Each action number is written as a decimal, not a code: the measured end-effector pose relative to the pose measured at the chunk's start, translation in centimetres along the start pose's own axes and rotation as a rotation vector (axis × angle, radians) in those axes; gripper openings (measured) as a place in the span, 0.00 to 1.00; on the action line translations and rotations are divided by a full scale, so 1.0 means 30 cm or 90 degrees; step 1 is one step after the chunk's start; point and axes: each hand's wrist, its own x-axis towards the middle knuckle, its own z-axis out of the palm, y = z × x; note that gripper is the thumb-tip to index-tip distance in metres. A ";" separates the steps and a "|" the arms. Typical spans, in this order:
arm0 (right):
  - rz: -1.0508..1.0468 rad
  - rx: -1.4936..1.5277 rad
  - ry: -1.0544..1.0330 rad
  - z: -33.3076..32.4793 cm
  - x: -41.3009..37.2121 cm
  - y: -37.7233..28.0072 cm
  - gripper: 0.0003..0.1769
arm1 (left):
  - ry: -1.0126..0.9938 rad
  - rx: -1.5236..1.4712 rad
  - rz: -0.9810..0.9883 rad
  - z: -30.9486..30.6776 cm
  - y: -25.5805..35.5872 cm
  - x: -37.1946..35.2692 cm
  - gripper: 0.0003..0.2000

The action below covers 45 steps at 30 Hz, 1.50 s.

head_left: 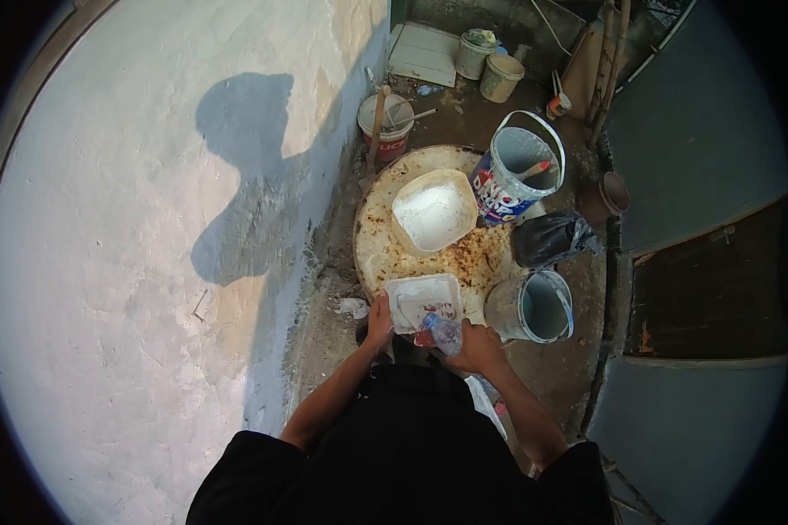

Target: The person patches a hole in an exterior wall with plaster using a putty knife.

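Observation:
My left hand (378,322) is closed on the left edge of a shallow white tray (422,290) at the near side of a round, rust-stained table top. Whitish residue and dark reddish marks show inside the tray. In my right hand (481,350) is a clear plastic bottle (445,334), tilted over the tray's near right corner; its far end looks bluish. My fingers wrap the bottle and partly hide it. Beyond the tray sits a pale basin (433,214) with white powder in it.
On the right stand a paint bucket (508,179) holding a red-tipped brush, a black plastic bag (547,239) and an open bucket (534,306). Another bucket (385,122) with sticks stands behind the table top (372,232). A plastered wall (131,219) runs along the left.

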 end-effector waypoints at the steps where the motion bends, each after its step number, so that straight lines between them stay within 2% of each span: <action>1: 0.002 -0.005 -0.001 0.000 0.000 -0.001 0.44 | -0.001 0.005 -0.002 -0.006 -0.006 0.002 0.24; 7: 0.004 -0.008 0.005 -0.004 0.007 -0.007 0.43 | 0.012 0.059 0.003 0.005 0.018 -0.011 0.24; 13: -0.007 0.054 0.034 -0.038 -0.001 -0.017 0.42 | 0.003 0.015 -0.014 0.000 0.008 -0.002 0.24; 19: -0.056 0.198 0.158 -0.093 -0.015 0.000 0.37 | 0.008 0.042 0.005 -0.041 -0.037 0.024 0.23; 22: -0.083 0.264 0.318 -0.090 0.001 0.036 0.36 | -0.016 -0.091 -0.022 -0.019 -0.012 0.007 0.23; 25: -0.075 0.302 0.478 -0.106 0.023 0.037 0.35 | -0.048 -0.111 -0.033 -0.017 0.022 -0.010 0.24; 31: -0.010 0.373 0.631 -0.143 0.117 -0.009 0.34 | -0.069 -0.137 -0.027 -0.032 0.064 -0.012 0.28; 34: 0.009 0.427 0.661 -0.118 0.203 0.003 0.37 | -0.049 -0.138 -0.019 -0.049 0.052 0.002 0.29; 37: 0.002 0.463 0.710 -0.107 0.247 0.002 0.33 | -0.069 -0.185 -0.029 -0.050 0.064 -0.009 0.30; 45: 0.062 0.522 0.726 -0.080 0.303 0.013 0.33 | -0.068 -0.170 -0.026 -0.053 0.066 -0.010 0.29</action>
